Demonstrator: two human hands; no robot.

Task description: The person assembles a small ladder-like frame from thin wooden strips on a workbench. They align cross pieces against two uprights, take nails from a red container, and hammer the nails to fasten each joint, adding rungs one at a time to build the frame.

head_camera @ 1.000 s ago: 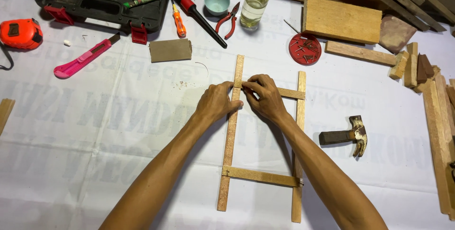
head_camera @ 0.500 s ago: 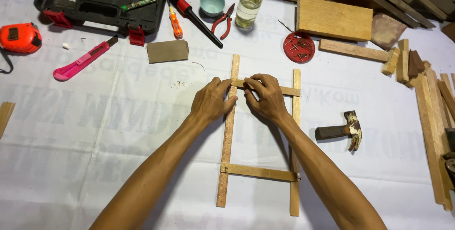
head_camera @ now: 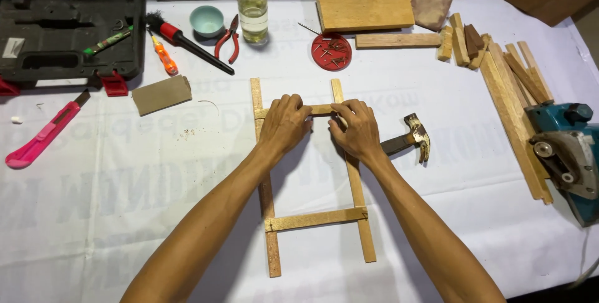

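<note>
I see both hands have stayed on the top stick (head_camera: 321,109) of the little wooden frame (head_camera: 269,215), which lies flat on the white surface (head_camera: 125,203). My left hand (head_camera: 284,123) presses down on it, fingers curled over. My right hand (head_camera: 355,129) has slid a bit toward the right rail and pinches the stick's end. The hammer (head_camera: 412,139) lies just beside, untouched.

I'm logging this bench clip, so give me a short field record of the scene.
Left hand: on the upper crosspiece of the wooden frame
Right hand: on the same crosspiece, at the right rail
Lower crosspiece: spans both rails
Hammer: right of frame
Nail dish: above frame
Surface: white cloth
</note>
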